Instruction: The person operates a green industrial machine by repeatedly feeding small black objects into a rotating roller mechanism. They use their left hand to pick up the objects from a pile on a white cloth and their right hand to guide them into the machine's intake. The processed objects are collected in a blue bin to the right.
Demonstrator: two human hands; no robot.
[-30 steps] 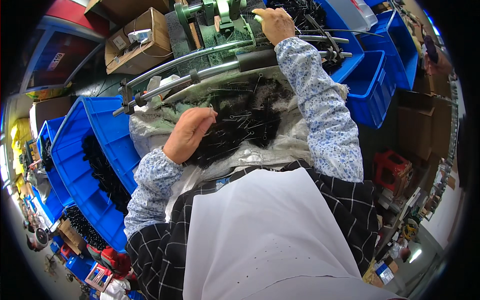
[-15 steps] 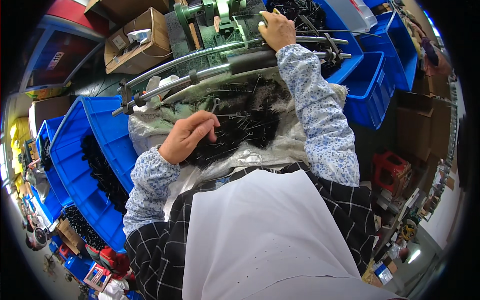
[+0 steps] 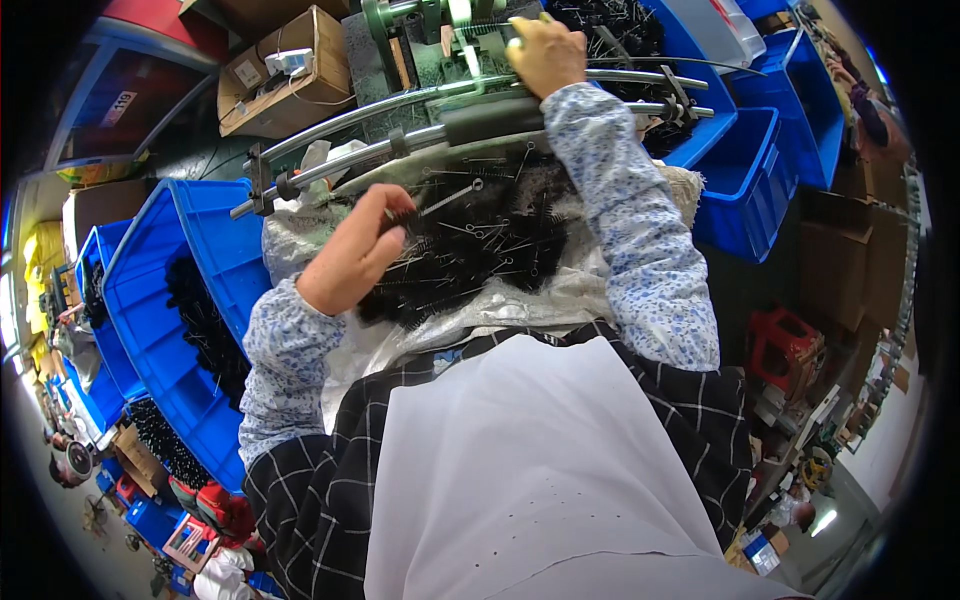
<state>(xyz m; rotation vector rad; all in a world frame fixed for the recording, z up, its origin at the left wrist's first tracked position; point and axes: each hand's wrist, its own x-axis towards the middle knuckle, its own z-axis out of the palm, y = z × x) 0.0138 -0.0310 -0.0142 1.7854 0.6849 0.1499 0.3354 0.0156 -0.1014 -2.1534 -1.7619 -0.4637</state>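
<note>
My left hand (image 3: 350,250) is closed on a small twisted-wire brush (image 3: 452,198). Its black bristles lie at my fingers, and its pale wire stem ends in a ring pointing up and right. Beneath it, a heap of similar black wire brushes (image 3: 475,245) covers a whitish woven sheet (image 3: 510,305) before me. Up at the green machine (image 3: 468,60), my right hand (image 3: 550,57) is closed, its fingertips at the end of another dark-bristled brush (image 3: 485,28) lying crosswise in the machine. Something yellow covers parts of its fingertips. The palm side of this hand is hidden.
Two curved metal rails (image 3: 350,158) with a dark sleeve (image 3: 495,120) run between me and the machine. Blue bins (image 3: 160,300) holding black brushes stand at left; further blue bins (image 3: 745,190) stand at right. A cardboard box (image 3: 300,85) sits at the back left.
My left hand has moved left and tilted, with the brush's ring now further up and right. My right hand has shifted slightly left and nearer. The whole view has shifted a little.
</note>
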